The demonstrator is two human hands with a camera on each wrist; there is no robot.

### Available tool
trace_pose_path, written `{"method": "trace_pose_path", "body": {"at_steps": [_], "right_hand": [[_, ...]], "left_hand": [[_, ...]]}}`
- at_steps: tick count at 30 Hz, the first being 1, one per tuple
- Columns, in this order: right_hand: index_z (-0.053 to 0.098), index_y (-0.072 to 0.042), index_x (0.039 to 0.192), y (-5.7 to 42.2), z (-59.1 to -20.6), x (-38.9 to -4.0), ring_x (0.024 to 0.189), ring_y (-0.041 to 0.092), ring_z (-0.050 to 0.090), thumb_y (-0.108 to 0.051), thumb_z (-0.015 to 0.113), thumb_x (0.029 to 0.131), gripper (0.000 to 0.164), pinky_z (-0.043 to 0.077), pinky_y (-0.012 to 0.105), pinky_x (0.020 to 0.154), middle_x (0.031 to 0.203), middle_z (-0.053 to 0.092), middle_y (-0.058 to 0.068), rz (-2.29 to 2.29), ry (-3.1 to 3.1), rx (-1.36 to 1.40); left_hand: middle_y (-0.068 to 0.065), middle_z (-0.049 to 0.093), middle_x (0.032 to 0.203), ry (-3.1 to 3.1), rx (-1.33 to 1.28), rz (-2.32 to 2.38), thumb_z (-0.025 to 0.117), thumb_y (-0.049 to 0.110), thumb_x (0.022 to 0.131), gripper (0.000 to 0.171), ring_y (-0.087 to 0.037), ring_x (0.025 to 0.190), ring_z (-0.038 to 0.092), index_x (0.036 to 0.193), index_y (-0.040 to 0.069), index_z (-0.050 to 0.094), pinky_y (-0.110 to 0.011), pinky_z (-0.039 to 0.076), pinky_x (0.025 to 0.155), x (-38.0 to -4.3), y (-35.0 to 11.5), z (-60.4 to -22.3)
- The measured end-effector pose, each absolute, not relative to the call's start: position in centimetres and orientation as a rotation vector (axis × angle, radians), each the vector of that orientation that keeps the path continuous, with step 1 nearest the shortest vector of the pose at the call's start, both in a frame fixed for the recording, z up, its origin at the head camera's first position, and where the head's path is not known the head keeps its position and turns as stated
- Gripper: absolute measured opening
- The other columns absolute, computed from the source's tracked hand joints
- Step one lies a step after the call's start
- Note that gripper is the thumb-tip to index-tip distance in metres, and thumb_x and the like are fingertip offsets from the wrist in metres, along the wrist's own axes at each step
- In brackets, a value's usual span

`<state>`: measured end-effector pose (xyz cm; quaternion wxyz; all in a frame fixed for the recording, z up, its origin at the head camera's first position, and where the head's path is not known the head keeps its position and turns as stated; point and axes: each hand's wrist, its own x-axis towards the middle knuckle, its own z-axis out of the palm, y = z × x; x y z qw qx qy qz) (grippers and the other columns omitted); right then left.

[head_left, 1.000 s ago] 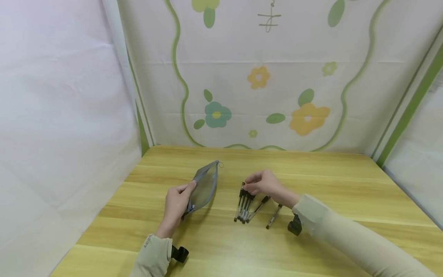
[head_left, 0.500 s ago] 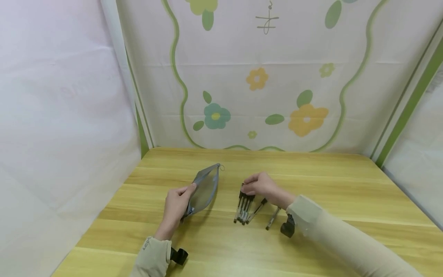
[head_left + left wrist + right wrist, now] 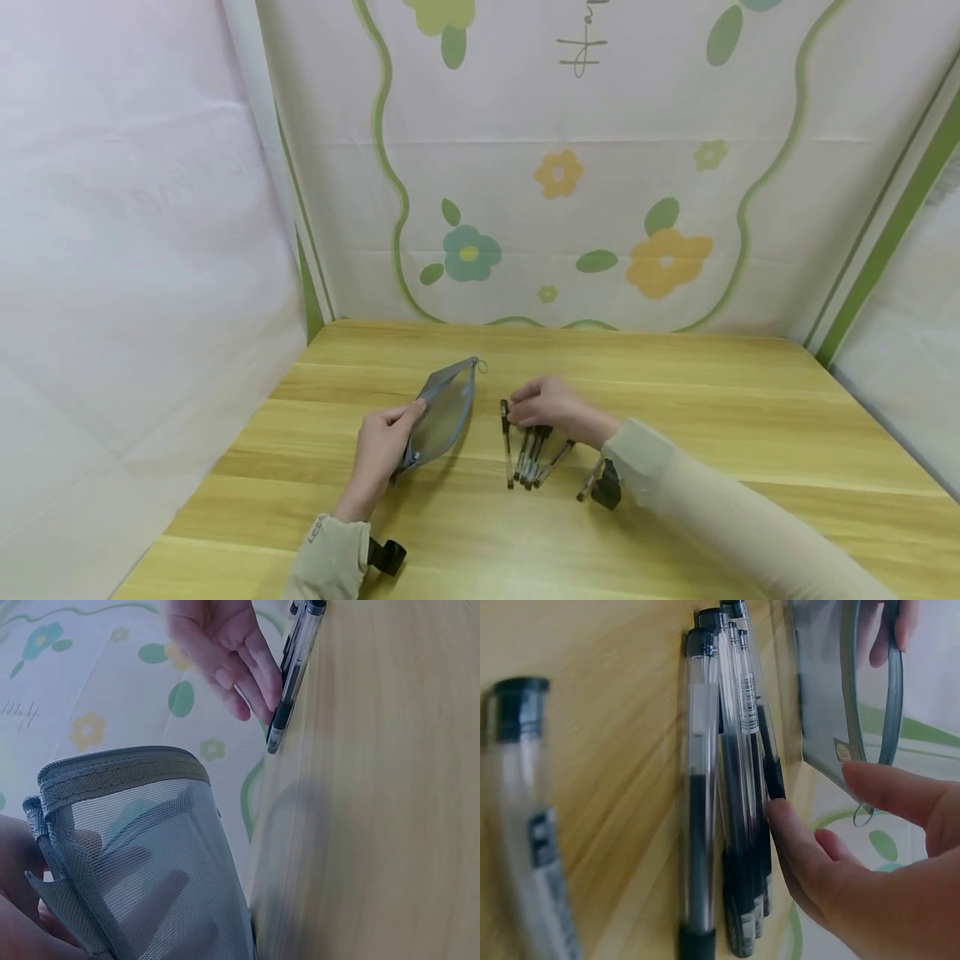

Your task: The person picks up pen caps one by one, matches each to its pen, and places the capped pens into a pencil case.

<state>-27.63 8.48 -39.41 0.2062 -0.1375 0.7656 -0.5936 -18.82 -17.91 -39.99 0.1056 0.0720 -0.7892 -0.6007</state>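
My left hand [image 3: 381, 450] grips a grey mesh zip pouch [image 3: 447, 412] by its near side, the zipped mouth spread apart. In the left wrist view its fingers show through the mesh [image 3: 172, 862]. My right hand [image 3: 555, 406] reaches over several clear gel pens with black caps [image 3: 528, 467] on the table. Its fingertips touch the leftmost pen [image 3: 507, 450], which lies a little apart from the bunch. Thumb and fingers are spread in the right wrist view, where a fingertip meets that pen [image 3: 771, 761] from one side.
One more pen [image 3: 590, 483] lies to the right, partly beneath the right wrist. The wooden table [image 3: 675, 392] ends at a white flowered cloth [image 3: 600, 200] behind, with a white cloth wall [image 3: 150, 250] at left. Black wrist cameras [image 3: 387, 557] hang below both sleeves.
My right hand has moved left, and the leftmost pen has slid left, away from the bunch. The left hand and the pouch have stayed nearly still.
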Motion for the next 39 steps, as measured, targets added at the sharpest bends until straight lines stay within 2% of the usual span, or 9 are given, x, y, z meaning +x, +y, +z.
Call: {"method": "trace_pose_path", "body": {"at_steps": [6,13,18,20,24,27,31,36,39], "right_hand": [[0.059,0.014,0.121,7.0,-39.6,-27.5,0.089,0.025,0.068,0.001,0.079,0.080,0.047,0.057,0.039,0.080,0.102,0.070,0.017,-1.515,2.323,-0.484],[0.056,0.017,0.120,6.0,-40.3,-27.2,0.087,0.026,0.068,0.004,0.082,0.074,0.055,0.057,0.040,0.080,0.101,0.069,0.021,-1.528,2.328,-0.532],[0.062,0.015,0.114,5.2,-40.9,-27.0,0.076,0.021,0.068,-0.001,0.086,0.072,0.051,0.057,0.038,0.080,0.082,0.070,0.010,-1.498,2.375,-0.545],[0.065,0.012,0.110,4.9,-41.0,-26.9,0.069,0.019,0.066,-0.002,0.087,0.071,0.047,0.057,0.039,0.080,0.073,0.068,0.006,-1.482,2.404,-0.564],[0.068,0.010,0.106,4.7,-41.2,-26.8,0.066,0.017,0.064,-0.003,0.087,0.071,0.042,0.055,0.042,0.085,0.068,0.066,0.004,-1.443,2.453,-0.623],[0.069,0.010,0.104,4.8,-41.3,-26.9,0.070,0.016,0.065,-0.001,0.087,0.071,0.040,0.057,0.040,0.079,0.077,0.069,0.006,-1.431,2.468,-0.637],[0.072,0.008,0.096,4.9,-41.5,-26.9,0.069,0.020,0.068,0.000,0.085,0.073,0.027,0.059,0.034,0.067,0.087,0.071,0.012,-1.452,2.451,-0.633],[0.075,0.003,0.078,4.8,-41.6,-26.9,0.061,0.022,0.068,-0.004,0.085,0.075,0.013,0.059,0.034,0.059,0.071,0.071,0.008,-1.462,2.442,-0.674],[0.070,0.003,0.064,4.7,-41.7,-27.0,0.049,0.018,0.061,-0.007,0.087,0.074,0.022,0.053,0.028,0.050,0.053,0.062,0.003,-1.435,2.468,-0.701]], "left_hand": [[-0.011,0.068,0.115,-2.327,0.223,-1.769,0.066,0.037,0.095,0.053,-0.014,0.047,0.022,0.058,-0.001,0.057,-0.029,0.033,0.054,-18.8,-18.1,-39.8],[-0.010,0.065,0.123,-2.334,0.215,-1.761,0.065,0.037,0.096,0.052,-0.018,0.058,0.030,0.063,-0.003,0.061,-0.035,0.040,0.074,-18.8,-18.2,-39.9],[-0.011,0.065,0.124,-2.329,0.211,-1.756,0.065,0.037,0.096,0.039,-0.029,0.094,0.061,0.092,0.000,0.078,-0.044,0.045,0.093,-18.9,-18.3,-40.0],[-0.012,0.065,0.124,-2.328,0.206,-1.753,0.065,0.037,0.096,0.037,-0.031,0.116,0.058,0.104,0.004,0.077,-0.048,0.044,0.099,-18.8,-18.4,-40.0],[-0.011,0.065,0.124,-2.327,0.210,-1.754,0.065,0.039,0.096,0.037,-0.022,0.083,0.061,0.107,0.005,0.076,-0.038,0.048,0.081,-18.8,-18.5,-40.0],[-0.010,0.065,0.123,-2.333,0.220,-1.747,0.065,0.039,0.096,0.038,-0.016,0.080,0.058,0.108,0.005,0.076,-0.034,0.043,0.075,-18.8,-18.5,-39.9],[-0.010,0.066,0.123,-2.328,0.228,-1.756,0.065,0.038,0.096,0.037,-0.027,0.118,0.057,0.109,0.005,0.076,-0.044,0.045,0.097,-18.9,-18.4,-39.9],[-0.011,0.065,0.123,-2.329,0.231,-1.758,0.065,0.036,0.096,0.037,-0.030,0.121,0.055,0.108,0.003,0.075,-0.049,0.042,0.101,-18.9,-18.3,-39.8],[-0.011,0.065,0.124,-2.325,0.226,-1.761,0.065,0.035,0.096,0.037,-0.030,0.122,0.054,0.103,0.000,0.076,-0.050,0.042,0.101,-18.8,-18.4,-39.8]]}}
